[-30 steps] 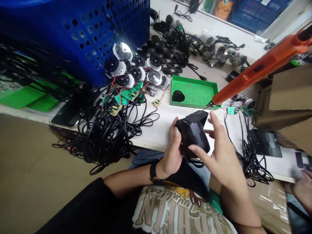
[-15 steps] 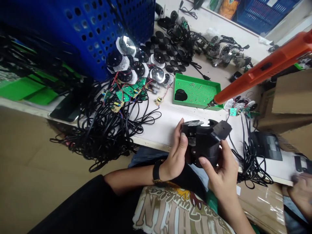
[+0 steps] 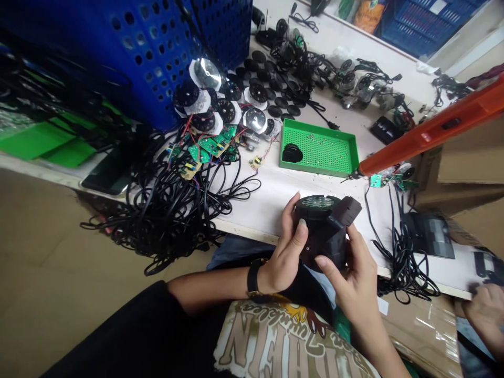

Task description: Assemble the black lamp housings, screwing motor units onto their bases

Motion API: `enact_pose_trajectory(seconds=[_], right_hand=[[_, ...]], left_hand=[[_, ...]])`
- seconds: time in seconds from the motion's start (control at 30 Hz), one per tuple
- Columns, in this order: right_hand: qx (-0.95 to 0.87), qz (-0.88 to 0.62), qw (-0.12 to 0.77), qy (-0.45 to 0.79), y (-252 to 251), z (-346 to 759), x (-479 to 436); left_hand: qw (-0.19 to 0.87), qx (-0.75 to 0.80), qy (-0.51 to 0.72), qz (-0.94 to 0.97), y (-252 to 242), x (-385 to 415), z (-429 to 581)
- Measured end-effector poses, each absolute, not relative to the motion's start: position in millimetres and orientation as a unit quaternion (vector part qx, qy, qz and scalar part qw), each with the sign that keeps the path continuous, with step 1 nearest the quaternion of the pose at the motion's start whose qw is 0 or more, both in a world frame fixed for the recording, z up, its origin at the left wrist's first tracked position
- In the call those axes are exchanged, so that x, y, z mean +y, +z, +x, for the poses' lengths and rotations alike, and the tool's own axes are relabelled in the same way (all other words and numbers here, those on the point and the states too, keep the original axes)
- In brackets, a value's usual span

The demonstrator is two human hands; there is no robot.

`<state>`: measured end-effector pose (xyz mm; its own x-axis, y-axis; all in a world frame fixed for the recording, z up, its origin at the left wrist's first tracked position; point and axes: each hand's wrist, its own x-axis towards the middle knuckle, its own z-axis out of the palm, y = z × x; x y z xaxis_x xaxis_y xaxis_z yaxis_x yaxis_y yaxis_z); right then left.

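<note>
A black plastic housing (image 3: pixel 325 236) is held between my two hands over the table's front edge. Its top shows a round clear ribbed disc (image 3: pixel 318 202), and a flat-faced black block sticks out at its upper right. My left hand (image 3: pixel 285 254), with a black watch at the wrist, grips the left side, thumb on the near face. My right hand (image 3: pixel 352 273) holds the right side, its thumb low on the front. The fingers behind the housing are partly hidden.
Beyond my hands lies a green tray (image 3: pixel 318 170) with small screws and black discs. An orange power driver (image 3: pixel 429 131) slants in from the right. Tangled black cables (image 3: pixel 169 226) and round parts with circuit boards are at left. Another person's hand (image 3: pixel 488 310) is at far right.
The housing's open side has closed up, and the clear disc now sits flat inside its round top. My right hand has moved slightly left. The orange driver has shifted right.
</note>
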<state>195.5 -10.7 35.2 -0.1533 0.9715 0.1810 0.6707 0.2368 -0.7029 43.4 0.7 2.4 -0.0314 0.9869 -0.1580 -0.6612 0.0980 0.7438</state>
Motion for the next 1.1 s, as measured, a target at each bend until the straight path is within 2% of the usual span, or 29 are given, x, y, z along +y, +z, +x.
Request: enact_pose_trajectory(seconds=[0.37,0.6,0.73,0.93,1.1], right_hand=[[-0.753,-0.548,0.285,0.228,37.0,191.2,-3.8],[-0.775,-0.474,0.229,0.35,48.5,193.6,5.5],[-0.779,-0.438,0.273,0.355,42.8,195.5,8.0],[-0.777,-0.41,0.401,0.259,20.1,181.6,15.1],[-0.776,-0.401,0.441,0.206,8.6,175.5,21.6]], left_hand=[[0.685,0.285,0.615,0.267,3.3,6.4,39.6],[0.675,0.388,0.602,0.177,22.1,22.3,35.9],[0.669,0.394,0.613,0.149,29.8,34.0,29.9],[0.701,0.386,0.586,0.126,27.2,37.5,23.6],[0.721,0.386,0.562,0.124,22.3,35.9,22.1]])
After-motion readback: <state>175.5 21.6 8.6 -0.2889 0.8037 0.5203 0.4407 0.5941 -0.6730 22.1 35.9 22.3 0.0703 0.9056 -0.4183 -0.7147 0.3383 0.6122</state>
